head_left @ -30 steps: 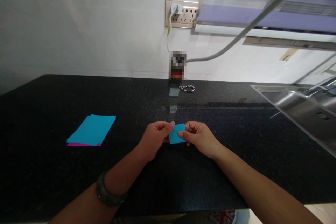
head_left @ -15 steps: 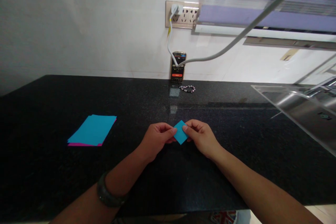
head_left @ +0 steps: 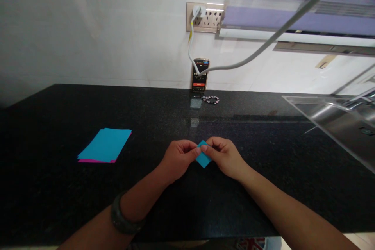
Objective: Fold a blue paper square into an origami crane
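One blue paper [head_left: 204, 160] is pinched by left hand [head_left: 180, 160] and right hand [head_left: 227, 156], each grip snug, probs for steadiness.

Dim, left edge darker; pale reflections on countertop [head_left: 158, 113]; soft detail

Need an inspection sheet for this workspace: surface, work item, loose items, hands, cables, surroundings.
Surface: black counter, glossy, with reflections.
Work item: small blue paper, turned cornerwise; fold layers can't be told.
Loose items: paper stack, blue over magenta, to the left; phone standing upright by the wall; beaded strap lying in front of it.
Hands: left hand and right hand both pinch the small blue paper; dark bangle on the left forearm.
Cables: pale cable from the plug in the socket panel, crossing the phone's front, then rising rightward.
Surroundings: purple blind upper right, metal sink at right.
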`<state>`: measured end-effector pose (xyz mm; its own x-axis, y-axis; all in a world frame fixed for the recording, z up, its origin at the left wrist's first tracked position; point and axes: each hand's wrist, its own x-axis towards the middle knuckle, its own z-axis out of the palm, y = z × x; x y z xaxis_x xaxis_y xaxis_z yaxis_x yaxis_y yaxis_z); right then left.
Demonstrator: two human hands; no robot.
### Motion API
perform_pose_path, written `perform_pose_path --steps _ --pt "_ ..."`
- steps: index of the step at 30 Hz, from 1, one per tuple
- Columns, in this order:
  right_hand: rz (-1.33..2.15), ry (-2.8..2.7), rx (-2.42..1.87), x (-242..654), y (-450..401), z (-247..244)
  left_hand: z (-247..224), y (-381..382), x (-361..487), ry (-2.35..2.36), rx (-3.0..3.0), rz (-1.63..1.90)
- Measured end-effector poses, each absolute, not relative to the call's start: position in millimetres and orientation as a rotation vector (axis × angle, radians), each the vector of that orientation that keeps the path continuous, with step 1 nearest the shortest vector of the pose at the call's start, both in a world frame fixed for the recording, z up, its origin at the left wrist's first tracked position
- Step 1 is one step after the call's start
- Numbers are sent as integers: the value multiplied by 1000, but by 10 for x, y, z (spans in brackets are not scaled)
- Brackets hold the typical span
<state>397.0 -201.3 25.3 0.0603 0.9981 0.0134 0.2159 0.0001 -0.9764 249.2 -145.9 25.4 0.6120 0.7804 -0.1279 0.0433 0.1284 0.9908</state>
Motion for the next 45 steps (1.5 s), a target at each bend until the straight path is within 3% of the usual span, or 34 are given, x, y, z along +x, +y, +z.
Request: perform_pose_path --steps 7,14,28,45 --pt "1119 -1224 -1394 4008 -1980 282 298 -1462 2505 839 1314 660" --pt "887 -1295 -1464 4032 -1979 264 313 -1456 2505 846 1266 479" --pt "214 -1971 -1383 4120 -2038 346 274 -1378 2474 937 1165 671" --pt "25 -1840 -1418 4071 -2024 270 316 -1428 2495 845 1168 616"
